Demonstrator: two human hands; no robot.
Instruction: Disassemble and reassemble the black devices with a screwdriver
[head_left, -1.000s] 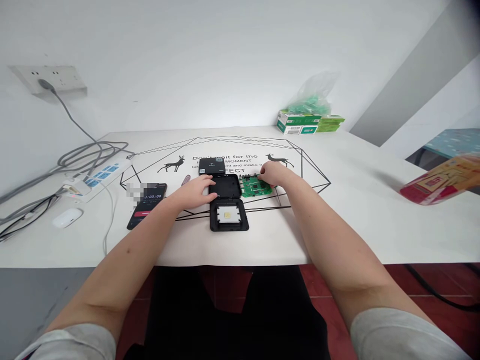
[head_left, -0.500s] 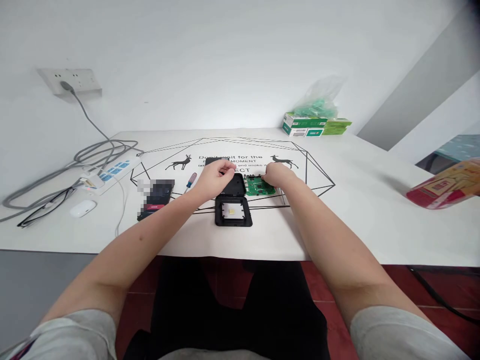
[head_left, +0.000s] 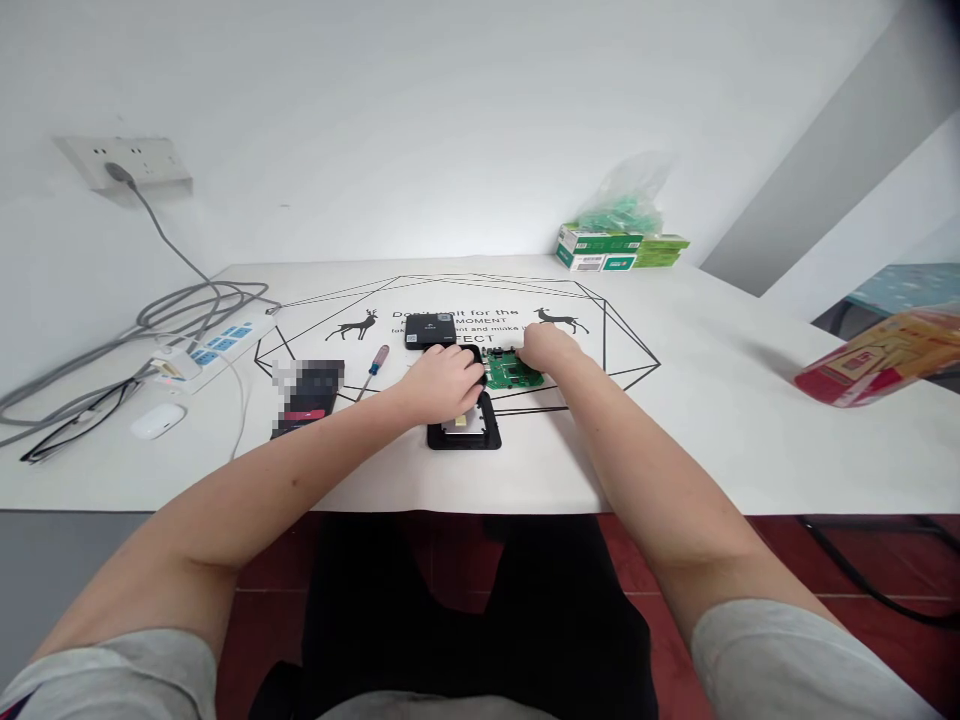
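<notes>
Nearest me, the tray point(head_left: 493, 432) lies flat on the surface point(head_left: 675, 450), its pale plate point(head_left: 474, 424) and yellow pad point(head_left: 460, 421) facing up beneath my left wrist side; if I let that hand sag, I could smear or shift the pad.

Just beyond, my left hand point(head_left: 442, 385) is palm down over the shell point(head_left: 478, 352), fingers bent and close together. I can't tell whether they pinch its rim or merely rest there. Uneven pressure could skid the shell into the tray, as nothing visible fixes either down.

The board point(head_left: 514, 372) sits at the shell's right side, ports towards it. My right hand point(head_left: 551, 348) is curled at the board's far right corner, fingertips hidden, so I can't tell how firm that grip is. Pushing crookedly could jam the ports on the shell's edge, or strain small parts under my fingers.

Left of the shell, the screwdriver point(head_left: 380, 360) could roll if my forearm brushed it. Farther off, the black box point(head_left: 430, 331) lies close behind my knuckles, where a backward slip might knock it.
</notes>
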